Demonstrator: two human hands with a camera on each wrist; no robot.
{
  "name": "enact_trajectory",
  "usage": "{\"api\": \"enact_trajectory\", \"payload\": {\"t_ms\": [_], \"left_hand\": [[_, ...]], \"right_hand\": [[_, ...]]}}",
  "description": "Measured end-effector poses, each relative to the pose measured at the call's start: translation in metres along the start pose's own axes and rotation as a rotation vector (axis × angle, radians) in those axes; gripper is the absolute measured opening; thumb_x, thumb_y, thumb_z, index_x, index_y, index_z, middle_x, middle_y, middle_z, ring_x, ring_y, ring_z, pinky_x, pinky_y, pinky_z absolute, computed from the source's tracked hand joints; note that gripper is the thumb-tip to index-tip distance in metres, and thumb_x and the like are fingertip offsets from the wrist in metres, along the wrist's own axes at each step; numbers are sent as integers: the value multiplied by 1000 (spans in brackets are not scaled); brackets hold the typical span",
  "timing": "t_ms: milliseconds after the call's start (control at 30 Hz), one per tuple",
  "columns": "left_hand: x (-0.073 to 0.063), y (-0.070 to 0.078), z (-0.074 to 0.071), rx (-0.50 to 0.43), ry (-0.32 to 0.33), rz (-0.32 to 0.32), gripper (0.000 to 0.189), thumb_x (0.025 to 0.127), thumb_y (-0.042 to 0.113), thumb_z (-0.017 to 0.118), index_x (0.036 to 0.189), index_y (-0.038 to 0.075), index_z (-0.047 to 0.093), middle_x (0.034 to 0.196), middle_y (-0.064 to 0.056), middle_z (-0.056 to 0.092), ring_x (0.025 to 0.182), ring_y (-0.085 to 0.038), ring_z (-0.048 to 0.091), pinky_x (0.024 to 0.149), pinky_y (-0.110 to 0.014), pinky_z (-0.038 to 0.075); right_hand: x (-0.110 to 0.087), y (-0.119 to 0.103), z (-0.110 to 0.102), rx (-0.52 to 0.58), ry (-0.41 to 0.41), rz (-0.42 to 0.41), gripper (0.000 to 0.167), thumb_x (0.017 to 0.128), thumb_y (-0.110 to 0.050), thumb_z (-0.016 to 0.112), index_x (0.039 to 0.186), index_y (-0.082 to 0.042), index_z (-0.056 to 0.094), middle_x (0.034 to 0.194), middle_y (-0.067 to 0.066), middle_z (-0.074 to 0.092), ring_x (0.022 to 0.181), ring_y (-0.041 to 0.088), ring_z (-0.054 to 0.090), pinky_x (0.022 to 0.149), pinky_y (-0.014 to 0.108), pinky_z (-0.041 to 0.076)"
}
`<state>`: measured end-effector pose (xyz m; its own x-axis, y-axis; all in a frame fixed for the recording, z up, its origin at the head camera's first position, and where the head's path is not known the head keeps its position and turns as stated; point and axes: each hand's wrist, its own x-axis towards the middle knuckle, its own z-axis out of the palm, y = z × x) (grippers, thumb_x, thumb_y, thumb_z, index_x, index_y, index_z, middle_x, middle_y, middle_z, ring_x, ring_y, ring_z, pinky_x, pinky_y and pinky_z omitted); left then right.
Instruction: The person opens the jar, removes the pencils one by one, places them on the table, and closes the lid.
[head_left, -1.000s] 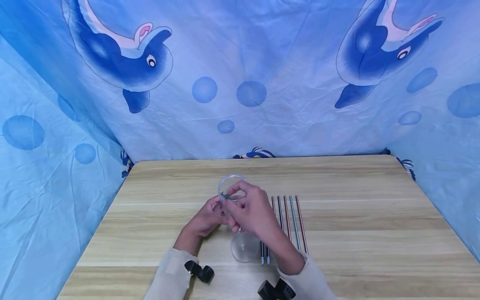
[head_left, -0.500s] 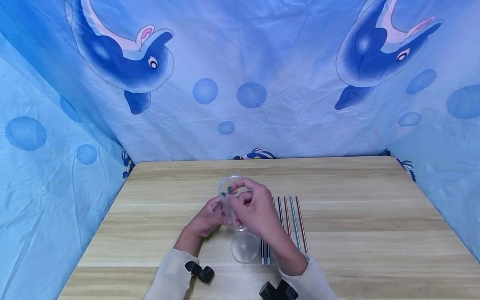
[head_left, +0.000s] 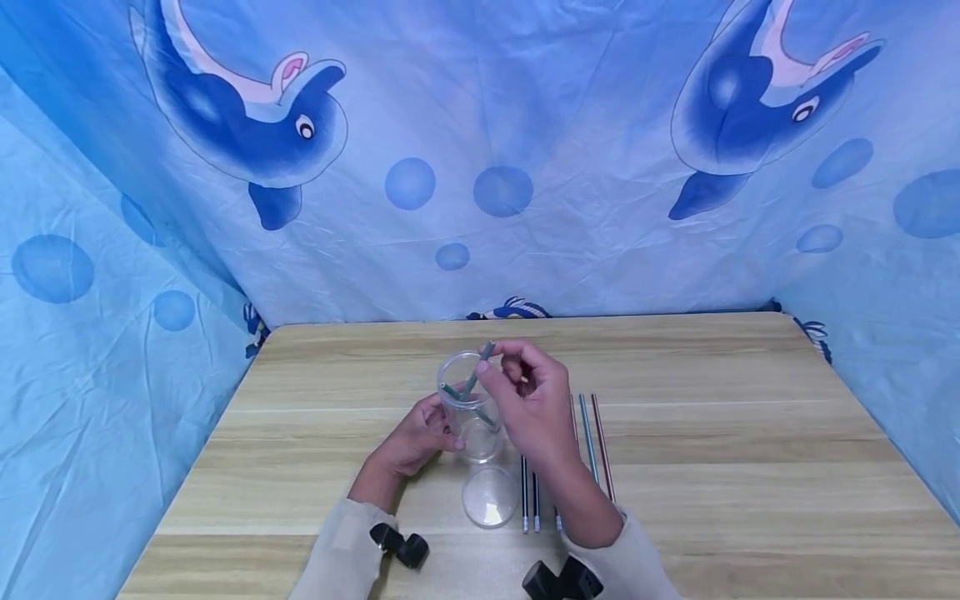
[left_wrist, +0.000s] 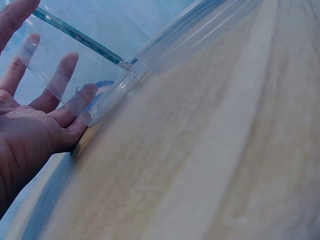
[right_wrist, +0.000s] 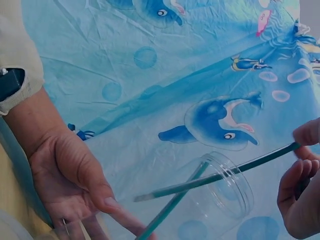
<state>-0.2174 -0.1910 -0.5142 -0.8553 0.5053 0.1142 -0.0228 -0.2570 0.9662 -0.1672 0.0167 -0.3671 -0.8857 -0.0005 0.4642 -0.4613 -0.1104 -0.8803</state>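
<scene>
A clear plastic jar [head_left: 477, 440] is held by my left hand [head_left: 415, 437], thumb at the near side and fingers behind the wall. The jar tilts, its open mouth facing up and away. My right hand [head_left: 531, 408] pinches the upper end of a green pencil [right_wrist: 267, 158] between thumb and forefinger. That pencil slants through the mouth, its lower part inside the jar. Another green pencil [right_wrist: 172, 210] leans inside, crossing the first in the right wrist view. In the left wrist view, a green pencil [left_wrist: 77, 35] with a metal-banded end reaches the jar's base [left_wrist: 122, 92].
A round clear lid [head_left: 490, 497] lies on the wooden table [head_left: 712, 433] just below the jar. To its right are several pencils in a row, including a dark one [head_left: 525, 492], a teal one [head_left: 589, 437] and a reddish one [head_left: 603, 450]. A blue dolphin-print cloth [head_left: 487, 108] hangs behind.
My right hand has shifted right and slightly up from the jar's rim. The pinched green pencil now tips right, its end standing above the mouth. My left hand and jar have barely moved.
</scene>
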Motion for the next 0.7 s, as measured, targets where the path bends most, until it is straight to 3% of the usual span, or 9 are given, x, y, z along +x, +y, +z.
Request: {"api": "enact_trajectory", "payload": {"t_ms": [100,167,233,333,500,700], "left_hand": [[0,0,0,2,-8,4,82,74,-3,78,147,-2,41,142,-9,57,138,-22,43,117,-39,28],[0,-1,0,1,-13,9,83,74,-4,78,146,-7,37,142,-8,57,138,-23,43,117,-38,28],[1,-1,0,0,-15,11,85,74,-4,78,146,-10,34,141,-7,58,138,-22,43,117,-37,29],[1,-1,0,-1,-18,14,87,74,-3,78,147,-11,32,140,-6,58,138,-22,43,116,-37,29],[1,0,-1,-2,-15,6,84,73,-2,79,149,3,42,143,-9,55,140,-23,41,118,-41,24],[0,1,-1,-6,-9,-19,85,74,-2,79,150,6,41,145,-12,53,142,-24,38,120,-50,14]], "right_hand": [[2,1,-2,54,-2,-86,12,93,-1,63,104,4,64,95,5,55,88,18,51,77,25,49],[3,1,-3,94,-22,-149,13,95,3,57,107,8,59,108,9,57,102,22,54,92,32,50],[4,1,-5,126,-31,-201,14,96,6,53,109,10,56,110,11,57,107,26,57,98,36,49],[5,1,-6,169,-27,-245,16,100,5,48,114,11,52,108,12,59,106,28,61,97,38,51],[8,3,-6,241,17,-297,24,102,4,44,125,11,44,104,10,58,97,26,64,86,38,57],[10,6,-9,214,103,-385,40,101,7,45,140,1,37,103,10,62,94,25,65,87,37,56]]}}
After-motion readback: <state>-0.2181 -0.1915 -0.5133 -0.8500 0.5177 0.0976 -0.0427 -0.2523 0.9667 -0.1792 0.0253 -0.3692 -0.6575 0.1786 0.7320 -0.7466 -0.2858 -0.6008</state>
